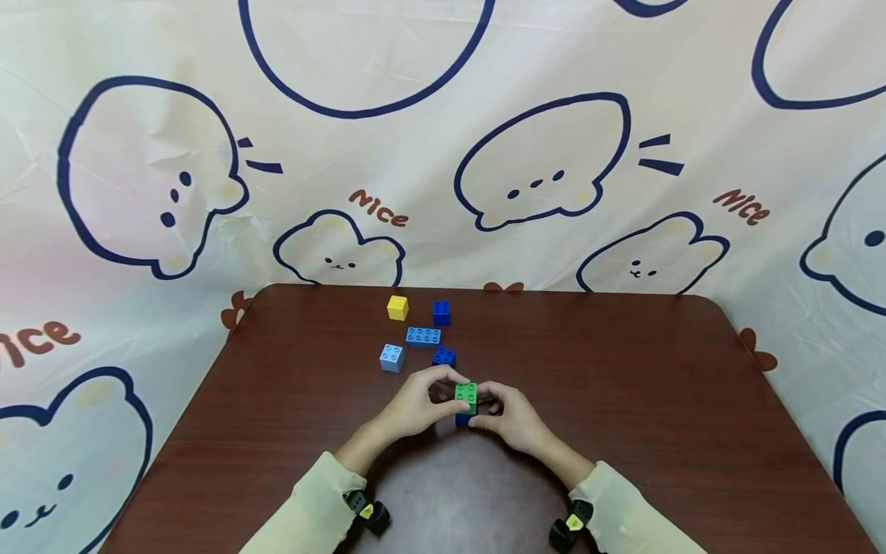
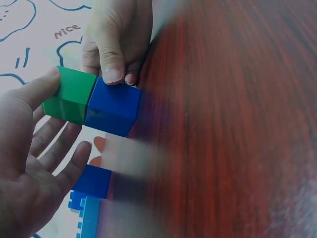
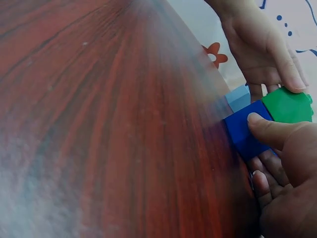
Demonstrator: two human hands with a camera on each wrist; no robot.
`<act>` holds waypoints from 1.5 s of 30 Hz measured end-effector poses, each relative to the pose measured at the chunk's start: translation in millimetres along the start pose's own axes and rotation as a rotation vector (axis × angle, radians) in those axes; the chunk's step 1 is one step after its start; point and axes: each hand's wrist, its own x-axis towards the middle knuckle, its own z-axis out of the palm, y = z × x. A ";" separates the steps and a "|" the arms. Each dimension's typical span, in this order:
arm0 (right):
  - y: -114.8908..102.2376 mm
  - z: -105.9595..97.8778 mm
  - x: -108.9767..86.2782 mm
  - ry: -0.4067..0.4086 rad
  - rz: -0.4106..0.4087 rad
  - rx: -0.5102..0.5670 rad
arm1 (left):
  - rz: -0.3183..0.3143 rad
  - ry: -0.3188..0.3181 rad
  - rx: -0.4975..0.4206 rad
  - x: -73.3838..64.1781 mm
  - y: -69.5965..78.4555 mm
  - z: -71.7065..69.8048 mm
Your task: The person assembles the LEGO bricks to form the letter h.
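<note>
A green toy building brick [image 1: 466, 393] with studs on its upper face sits directly on top of a dark blue brick [image 2: 113, 108]. My left hand [image 1: 414, 405] pinches the green one from the left between thumb and fingers. From the right, my right hand [image 1: 515, 420] grips the dark blue one, its thumb pressed to the near side. Both wrist views show the two bricks touching face to face; whether their studs are fully pressed together cannot be told. Just beyond the left fingertips stands another dark blue brick [image 1: 444, 355], partly covered by that hand.
Farther back on the brown wooden table [image 1: 623, 385] stand a yellow brick [image 1: 398, 308], a dark blue brick [image 1: 441, 313], a long blue brick [image 1: 423, 336] and a light blue brick [image 1: 391, 358]. A patterned white cloth [image 1: 429, 169] hangs behind the table's far edge.
</note>
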 end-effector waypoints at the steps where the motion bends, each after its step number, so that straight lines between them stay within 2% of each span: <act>1: 0.2 0.3 -0.1 0.003 -0.001 -0.014 | -0.004 -0.001 0.001 0.1 0.6 0.1; 4: 0.7 1.2 -0.7 0.010 -0.006 -0.042 | -0.007 -0.003 0.007 0.2 6.2 0.1; 10: 0.7 1.3 -0.6 0.015 -0.013 -0.045 | 0.013 -0.015 0.002 -1.0 29.9 -4.1; 12: 0.6 1.4 -0.6 0.014 -0.011 -0.048 | 0.015 -0.013 0.006 -0.6 26.6 -3.6; 17: 0.3 1.8 -0.3 0.009 0.005 -0.049 | 0.026 -0.003 0.021 2.0 5.6 -0.3; 19: 0.2 1.6 -0.1 0.009 0.007 -0.048 | 0.035 -0.004 0.017 2.7 1.9 -0.8; 34: -0.2 1.2 -1.4 0.011 0.008 -0.045 | 0.059 -0.051 -0.004 6.1 -3.8 -3.5; 36: -0.7 1.0 -1.6 0.014 0.006 -0.043 | 0.070 -0.041 -0.007 5.6 0.8 -2.8; 40: -1.6 0.7 -1.8 0.018 0.007 -0.044 | 0.104 -0.033 0.030 5.6 0.6 -0.9; 42: -0.9 1.1 -1.8 0.019 0.005 -0.044 | 0.104 -0.035 0.047 5.9 -5.0 -0.2; 45: 0.5 2.4 -2.3 0.022 0.011 -0.048 | 0.095 -0.045 0.047 5.0 -5.6 -0.5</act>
